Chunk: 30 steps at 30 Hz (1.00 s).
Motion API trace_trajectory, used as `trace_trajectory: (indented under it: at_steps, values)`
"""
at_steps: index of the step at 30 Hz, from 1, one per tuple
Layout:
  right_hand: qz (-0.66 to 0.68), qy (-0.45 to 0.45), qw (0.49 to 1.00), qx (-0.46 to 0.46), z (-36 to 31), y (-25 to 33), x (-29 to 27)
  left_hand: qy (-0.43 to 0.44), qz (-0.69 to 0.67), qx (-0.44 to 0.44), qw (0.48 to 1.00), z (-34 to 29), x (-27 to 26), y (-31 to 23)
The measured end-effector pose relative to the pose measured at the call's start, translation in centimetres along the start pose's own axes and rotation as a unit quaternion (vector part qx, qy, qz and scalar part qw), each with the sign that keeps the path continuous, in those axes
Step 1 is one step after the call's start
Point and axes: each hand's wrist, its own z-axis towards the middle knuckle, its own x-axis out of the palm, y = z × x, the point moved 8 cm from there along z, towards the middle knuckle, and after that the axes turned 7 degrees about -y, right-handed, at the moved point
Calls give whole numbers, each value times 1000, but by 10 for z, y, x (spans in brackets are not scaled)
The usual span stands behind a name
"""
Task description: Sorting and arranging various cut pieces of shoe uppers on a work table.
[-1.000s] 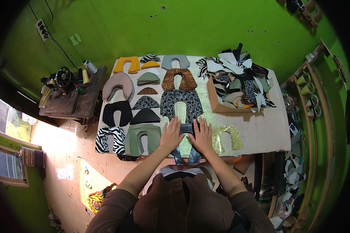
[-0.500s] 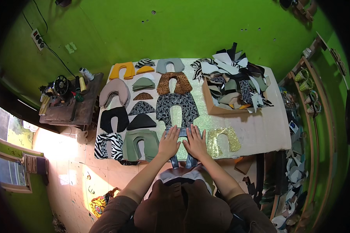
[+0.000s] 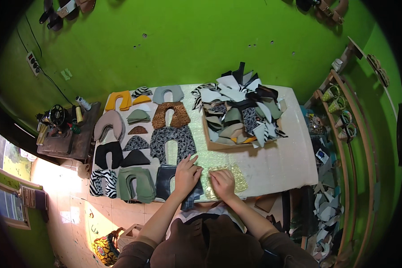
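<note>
My left hand (image 3: 187, 175) lies flat, fingers spread, on a dark blue-grey cut piece (image 3: 167, 184) at the table's front edge. My right hand (image 3: 222, 182) rests with curled fingers on a glittery pale-gold cut piece (image 3: 236, 178) just to the right of it. The two hands are a small gap apart. To the left lie rows of U-shaped cut pieces: a zebra-striped one (image 3: 102, 183), an olive one (image 3: 136, 183), a black-and-white patterned one (image 3: 172, 143) and a brown one (image 3: 170, 115).
A cardboard tray (image 3: 214, 143) heaped with mixed fabric scraps (image 3: 241, 107) stands at the back right of the white table (image 3: 286, 156). A small side table with a sewing machine (image 3: 58, 118) stands to the left. Shelves with shoes line the right wall.
My hands have moved apart: the right hand slid right onto the glittery gold piece, while the left stays on the dark piece. The view has shifted slightly.
</note>
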Motion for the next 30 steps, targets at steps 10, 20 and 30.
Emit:
trace_trajectory:
  at_steps: [10, 20, 30]
  values:
    - [-29, 34, 998, 36, 87, -113, -75, -48, -19, 33, 998, 86, 55, -79]
    - [-58, 121, 990, 49, 107, -190, -94, -23, -24, -69, 997, 115, 130, -91]
    - [-5, 206, 978, 29, 110, -199, -97, 41, -224, -269, 936, 126, 178, -83]
